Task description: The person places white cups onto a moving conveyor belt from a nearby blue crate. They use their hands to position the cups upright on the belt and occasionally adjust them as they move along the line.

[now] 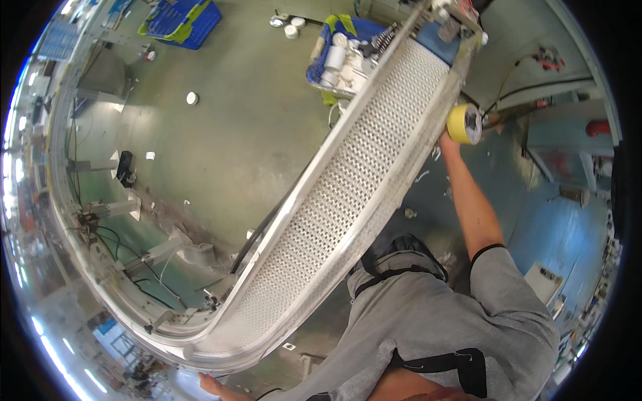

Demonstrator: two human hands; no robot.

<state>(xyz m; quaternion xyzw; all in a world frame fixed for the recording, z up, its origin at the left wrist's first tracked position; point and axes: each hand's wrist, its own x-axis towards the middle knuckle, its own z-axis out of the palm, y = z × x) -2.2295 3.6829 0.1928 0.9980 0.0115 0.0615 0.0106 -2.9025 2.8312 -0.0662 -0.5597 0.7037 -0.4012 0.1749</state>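
My right arm reaches out on the right, and my right hand grips a roll of yellow tape next to the conveyor's outer rail. The roll covers most of its fingers. At the bottom left, my left hand is partly in view, close to the curved end of the conveyor. It is too small to tell how its fingers are set or whether they touch the rail. Between my hands runs the conveyor's white perforated belt, sloping from upper right to lower left between metal side rails.
A blue basket with white rolls and metal parts stands beside the conveyor's upper end. Another blue basket sits at the upper left. White caps lie on the floor. Conveyor legs and cables are at left; a machine cabinet is at right.
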